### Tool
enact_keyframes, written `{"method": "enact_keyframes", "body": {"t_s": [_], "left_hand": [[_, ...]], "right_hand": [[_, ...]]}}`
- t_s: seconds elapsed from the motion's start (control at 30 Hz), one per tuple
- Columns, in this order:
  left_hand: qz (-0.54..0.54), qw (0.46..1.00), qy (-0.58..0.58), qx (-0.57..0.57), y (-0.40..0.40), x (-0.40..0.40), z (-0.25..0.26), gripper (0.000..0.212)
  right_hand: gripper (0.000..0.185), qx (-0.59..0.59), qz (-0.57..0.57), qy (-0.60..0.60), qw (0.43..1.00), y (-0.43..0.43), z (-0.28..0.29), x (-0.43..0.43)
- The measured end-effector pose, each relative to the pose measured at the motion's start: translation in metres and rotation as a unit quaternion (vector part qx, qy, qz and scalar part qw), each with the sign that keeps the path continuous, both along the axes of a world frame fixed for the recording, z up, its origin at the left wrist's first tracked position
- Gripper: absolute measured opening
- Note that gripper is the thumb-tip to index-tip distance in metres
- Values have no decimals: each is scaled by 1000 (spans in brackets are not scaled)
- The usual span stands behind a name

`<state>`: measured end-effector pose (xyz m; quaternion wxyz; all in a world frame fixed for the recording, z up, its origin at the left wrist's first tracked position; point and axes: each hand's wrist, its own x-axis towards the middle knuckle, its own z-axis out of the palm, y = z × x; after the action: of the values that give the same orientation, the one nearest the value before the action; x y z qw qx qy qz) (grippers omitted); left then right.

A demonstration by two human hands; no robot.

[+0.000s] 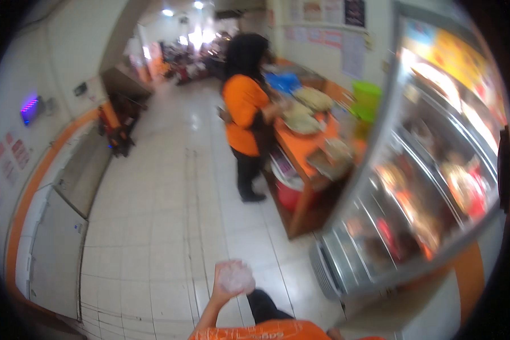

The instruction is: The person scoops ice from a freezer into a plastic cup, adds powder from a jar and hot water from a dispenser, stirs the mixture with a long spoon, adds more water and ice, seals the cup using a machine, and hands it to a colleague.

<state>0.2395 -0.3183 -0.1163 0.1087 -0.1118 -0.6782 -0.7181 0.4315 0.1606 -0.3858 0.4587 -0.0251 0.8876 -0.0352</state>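
My left hand (pixel 219 285) is held out low in front of me, its fingers around a whitish, translucent bundle (pixel 237 278). The bundle could be a filled plastic bag; blur hides its contents. Below it are the tiled floor and my dark-clad leg (pixel 265 304). Only a small piece of skin shows past my orange shirt (pixel 272 330) on the right, so my right hand is out of view.
A co-worker in orange (pixel 242 112) stands at an orange table (pixel 295 144) bearing large basins (pixel 304 123) of pale food. A lit glass-door refrigerator (pixel 408 178) stands at right. White chest freezers (pixel 53 255) line the left wall. Motorcycles (pixel 191 63) are parked far back.
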Motion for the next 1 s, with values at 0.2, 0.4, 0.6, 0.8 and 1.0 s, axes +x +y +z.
{"method": "enact_keyframes", "body": {"t_s": [0.2,0.4,0.6,0.8,1.0], "left_hand": [[231,973,0,24,-197,-87,44,86],[505,860,-32,-66,-363,-112,53,91],[584,810,-54,-11,-488,-200,-8,85],[466,884,-29,19,-667,-453,10,91],[330,935,108,-71,-835,-750,90,91]], "right_hand": [[34,-83,257,37,962,-182,-27,-314],[33,-389,276,179,860,-522,-5,-570],[24,-438,318,0,841,-817,73,-683],[25,-500,228,-143,823,-958,155,-789],[27,-536,60,-94,837,-1082,202,-992]]}}
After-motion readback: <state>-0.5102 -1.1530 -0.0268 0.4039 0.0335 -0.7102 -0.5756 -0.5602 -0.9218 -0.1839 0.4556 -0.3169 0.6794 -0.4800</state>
